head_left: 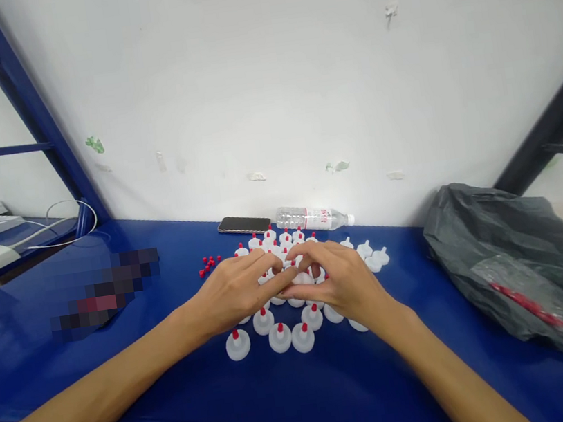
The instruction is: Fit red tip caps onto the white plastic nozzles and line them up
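Note:
My left hand and my right hand meet fingertip to fingertip above a cluster of white nozzle caps. Between the curled fingers and thumb of my right hand shows a white nozzle cap. My left fingers are pinched close against it; what they grip, perhaps a small red tip, is hidden. Around and under both hands stand several white nozzle caps with red tips, such as the front one. To the right lie several white nozzle caps without red tips. Loose red tips are scattered left of the cluster.
A black phone and a clear water bottle lie along the wall. At right, a dark plastic bag carries a clear bag of red pieces. A blurred-out dark object rests left on the blue table.

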Available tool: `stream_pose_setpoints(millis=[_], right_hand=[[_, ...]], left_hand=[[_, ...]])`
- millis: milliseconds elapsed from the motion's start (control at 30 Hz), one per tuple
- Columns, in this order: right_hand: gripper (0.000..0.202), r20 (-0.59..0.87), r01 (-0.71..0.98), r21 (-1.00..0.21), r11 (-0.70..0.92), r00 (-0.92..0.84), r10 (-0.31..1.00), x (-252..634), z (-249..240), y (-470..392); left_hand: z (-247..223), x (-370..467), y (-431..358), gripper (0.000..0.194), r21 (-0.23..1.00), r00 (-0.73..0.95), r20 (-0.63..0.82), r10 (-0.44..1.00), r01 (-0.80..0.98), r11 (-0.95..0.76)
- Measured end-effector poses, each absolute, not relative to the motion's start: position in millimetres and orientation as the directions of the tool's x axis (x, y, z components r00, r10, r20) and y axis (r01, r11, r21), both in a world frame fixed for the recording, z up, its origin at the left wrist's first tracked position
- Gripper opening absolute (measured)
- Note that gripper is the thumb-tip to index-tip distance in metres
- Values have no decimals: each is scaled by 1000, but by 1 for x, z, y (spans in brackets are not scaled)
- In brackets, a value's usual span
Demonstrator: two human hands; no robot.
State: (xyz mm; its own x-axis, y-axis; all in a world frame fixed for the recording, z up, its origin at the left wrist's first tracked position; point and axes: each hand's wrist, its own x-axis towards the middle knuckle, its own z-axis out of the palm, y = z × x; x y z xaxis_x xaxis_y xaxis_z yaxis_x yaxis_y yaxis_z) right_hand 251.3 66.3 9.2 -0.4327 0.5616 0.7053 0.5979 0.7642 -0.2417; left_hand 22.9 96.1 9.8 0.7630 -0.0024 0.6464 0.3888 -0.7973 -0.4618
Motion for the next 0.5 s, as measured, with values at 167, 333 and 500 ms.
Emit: stream_pose_setpoints(millis=[167,333,500], right_hand=[[35,664,611,-244,753,-460,589,251,11,64],[45,700,613,-199,765,-457,548,252,6,66],[37,732,583,-126,803,-492,472,253,6,70]], left_hand=[[11,22,99,11,-444,729,681,67,483,-755],[4,20,105,15,-435,737,662,135,524,-732],[8,19,103,24,-405,770,605,201,515,-756]])
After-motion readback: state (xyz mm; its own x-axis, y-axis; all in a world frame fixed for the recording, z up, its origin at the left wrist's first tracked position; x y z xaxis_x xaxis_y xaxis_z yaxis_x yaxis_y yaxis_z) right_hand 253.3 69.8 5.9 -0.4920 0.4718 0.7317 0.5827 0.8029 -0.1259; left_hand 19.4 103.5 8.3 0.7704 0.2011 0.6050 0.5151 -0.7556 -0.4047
